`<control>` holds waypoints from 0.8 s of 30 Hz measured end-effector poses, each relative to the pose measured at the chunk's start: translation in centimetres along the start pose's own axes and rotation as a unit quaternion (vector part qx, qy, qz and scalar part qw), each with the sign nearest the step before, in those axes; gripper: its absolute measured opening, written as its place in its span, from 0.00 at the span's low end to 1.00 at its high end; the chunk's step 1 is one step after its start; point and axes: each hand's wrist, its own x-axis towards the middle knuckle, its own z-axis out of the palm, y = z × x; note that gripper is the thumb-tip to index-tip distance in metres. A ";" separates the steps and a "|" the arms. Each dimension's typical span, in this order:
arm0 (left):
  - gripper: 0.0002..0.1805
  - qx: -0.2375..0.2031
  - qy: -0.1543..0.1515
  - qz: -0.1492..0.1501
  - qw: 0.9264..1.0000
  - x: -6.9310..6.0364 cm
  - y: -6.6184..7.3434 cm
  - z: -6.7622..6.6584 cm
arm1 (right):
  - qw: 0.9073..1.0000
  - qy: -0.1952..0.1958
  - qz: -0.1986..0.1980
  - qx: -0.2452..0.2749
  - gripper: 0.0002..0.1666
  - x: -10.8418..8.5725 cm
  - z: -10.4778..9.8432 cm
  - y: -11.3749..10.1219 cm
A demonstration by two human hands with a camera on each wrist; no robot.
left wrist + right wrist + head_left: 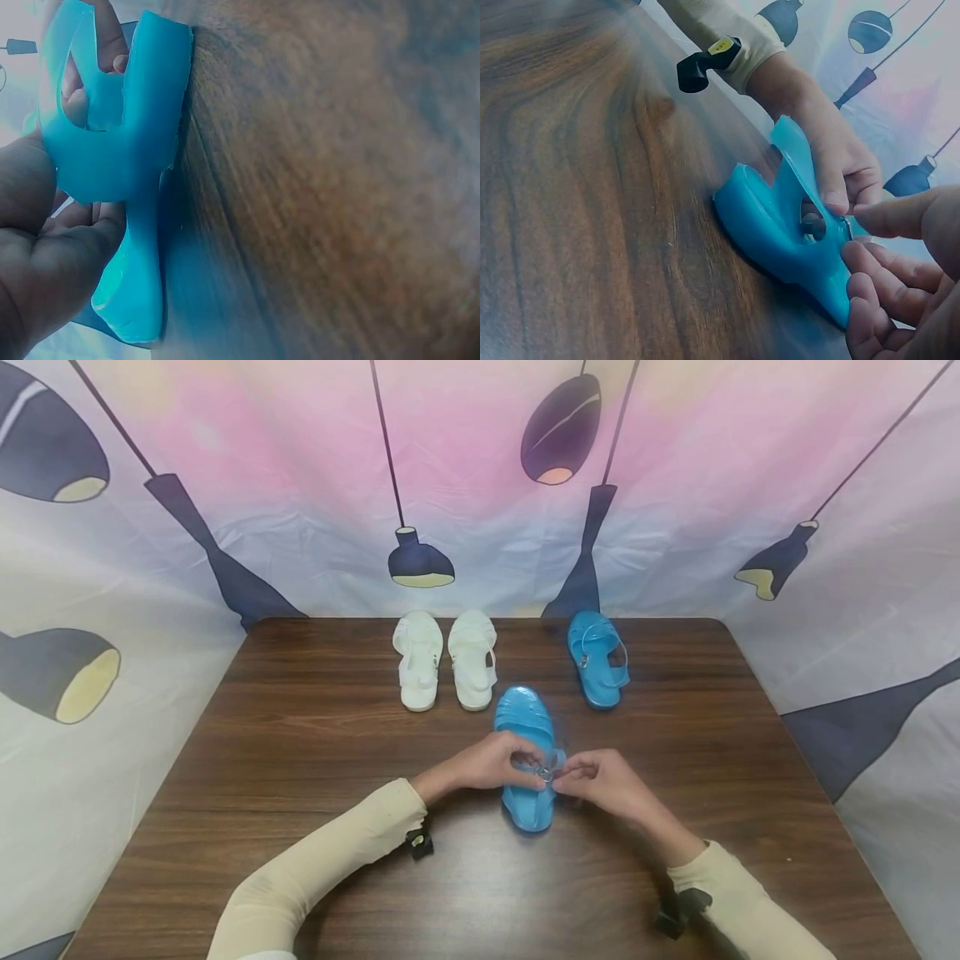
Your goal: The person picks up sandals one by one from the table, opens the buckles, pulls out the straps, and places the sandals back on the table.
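Note:
A blue jelly sandal stands on the wooden table, toe pointing away from me. My left hand reaches across it from the left, thumb and fingers pinching the strap by the metal buckle. From the right, my right hand pinches the strap at the buckle's other side; in the right wrist view its thumb and fingertips meet around the small buckle. The sandal's heel strap stands up in the left wrist view, with left fingers partly hidden behind it. Fingers cover much of the strap end.
The matching blue sandal stands at the table's back edge, right of centre. Left of it is a pair of white sandals, one beside the other. A cloth backdrop printed with lamps hangs behind the wooden table.

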 end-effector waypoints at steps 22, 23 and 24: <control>0.15 -0.061 0.010 -0.011 0.998 -0.4 0.0 0.1 | 0.993 0.089 -0.039 -0.074 0.17 -0.2 1.0 -0.8; 0.15 -0.062 0.010 -0.012 0.998 -0.4 0.0 0.1 | 0.992 0.092 -0.043 -0.076 0.16 -0.2 1.1 -0.8; 0.15 -0.063 0.011 -0.014 0.998 -0.4 0.1 0.2 | 0.991 0.094 -0.046 -0.078 0.15 -0.2 1.1 -0.9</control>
